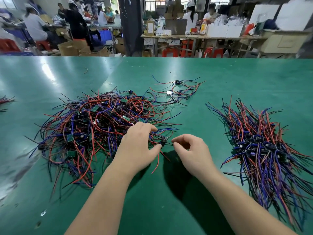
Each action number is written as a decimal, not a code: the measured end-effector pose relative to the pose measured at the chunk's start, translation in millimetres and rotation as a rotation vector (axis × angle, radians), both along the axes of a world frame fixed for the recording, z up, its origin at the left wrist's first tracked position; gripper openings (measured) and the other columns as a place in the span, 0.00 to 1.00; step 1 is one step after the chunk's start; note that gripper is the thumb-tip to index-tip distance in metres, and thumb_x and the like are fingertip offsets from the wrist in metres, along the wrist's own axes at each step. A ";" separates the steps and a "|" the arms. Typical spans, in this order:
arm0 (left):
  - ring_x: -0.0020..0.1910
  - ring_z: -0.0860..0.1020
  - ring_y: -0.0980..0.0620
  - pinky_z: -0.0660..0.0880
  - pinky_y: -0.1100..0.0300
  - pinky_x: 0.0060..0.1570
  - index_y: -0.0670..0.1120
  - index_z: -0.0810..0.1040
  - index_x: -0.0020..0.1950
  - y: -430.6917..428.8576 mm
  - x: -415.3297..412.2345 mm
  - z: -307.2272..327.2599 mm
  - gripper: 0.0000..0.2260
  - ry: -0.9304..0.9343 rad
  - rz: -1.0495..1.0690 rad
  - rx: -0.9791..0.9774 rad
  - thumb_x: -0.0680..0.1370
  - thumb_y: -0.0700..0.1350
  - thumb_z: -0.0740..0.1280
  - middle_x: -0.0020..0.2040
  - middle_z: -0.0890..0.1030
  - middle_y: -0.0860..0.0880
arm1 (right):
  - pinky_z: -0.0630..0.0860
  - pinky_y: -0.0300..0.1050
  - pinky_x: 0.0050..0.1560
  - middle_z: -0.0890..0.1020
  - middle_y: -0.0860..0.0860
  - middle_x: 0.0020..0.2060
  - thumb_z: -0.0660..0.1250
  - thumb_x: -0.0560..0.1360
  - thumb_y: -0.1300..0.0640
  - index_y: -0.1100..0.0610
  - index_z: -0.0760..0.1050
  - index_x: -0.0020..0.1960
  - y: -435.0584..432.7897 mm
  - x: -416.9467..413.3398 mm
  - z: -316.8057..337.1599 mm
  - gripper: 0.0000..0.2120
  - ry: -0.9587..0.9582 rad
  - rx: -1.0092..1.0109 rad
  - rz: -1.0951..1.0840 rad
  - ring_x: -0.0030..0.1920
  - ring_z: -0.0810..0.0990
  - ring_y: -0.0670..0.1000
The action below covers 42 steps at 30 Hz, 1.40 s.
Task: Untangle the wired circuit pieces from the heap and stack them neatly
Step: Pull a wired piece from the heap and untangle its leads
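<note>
A tangled heap (94, 126) of small green circuit boards with red, blue and black wires lies on the green table, left of centre. My left hand (137, 146) sits at the heap's right edge and pinches one wired circuit piece (163, 141) between thumb and fingers. Just right of that piece hovers my right hand (189, 150), its fingers curled and its thumb and forefinger nearly touching; whether it pinches a thin wire I cannot tell. On the right lies the sorted stack (259, 146), its boards bunched together and its wires fanned out.
A few loose wired pieces (176, 92) lie behind the heap. More wires (5, 100) poke in at the left edge. The green table (169, 192) stretches wide. Beyond its far edge people work at benches among boxes and red stools.
</note>
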<state>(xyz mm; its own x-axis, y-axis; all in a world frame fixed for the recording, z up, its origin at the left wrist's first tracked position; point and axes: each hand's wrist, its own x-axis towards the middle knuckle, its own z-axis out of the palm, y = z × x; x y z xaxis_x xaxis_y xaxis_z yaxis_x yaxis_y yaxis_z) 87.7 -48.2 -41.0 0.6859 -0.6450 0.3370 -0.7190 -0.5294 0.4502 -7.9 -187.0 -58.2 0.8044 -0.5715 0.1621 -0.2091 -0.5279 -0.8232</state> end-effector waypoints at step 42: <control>0.29 0.80 0.59 0.75 0.69 0.31 0.46 0.79 0.44 -22.7 -23.3 9.1 0.06 0.797 -0.001 -0.595 0.76 0.35 0.68 0.36 0.82 0.49 | 0.71 0.32 0.22 0.77 0.51 0.29 0.66 0.72 0.65 0.56 0.72 0.40 -36.1 -37.7 53.8 0.05 -0.587 1.386 -0.129 0.22 0.74 0.41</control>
<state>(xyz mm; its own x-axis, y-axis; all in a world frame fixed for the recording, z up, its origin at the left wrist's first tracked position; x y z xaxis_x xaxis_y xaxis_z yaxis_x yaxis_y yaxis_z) 64.4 -70.9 -32.0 0.8521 -0.5213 0.0470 -0.0916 -0.0601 0.9940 -45.5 -223.1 -4.4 0.7528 -0.5969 -0.2775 0.3336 0.7095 -0.6208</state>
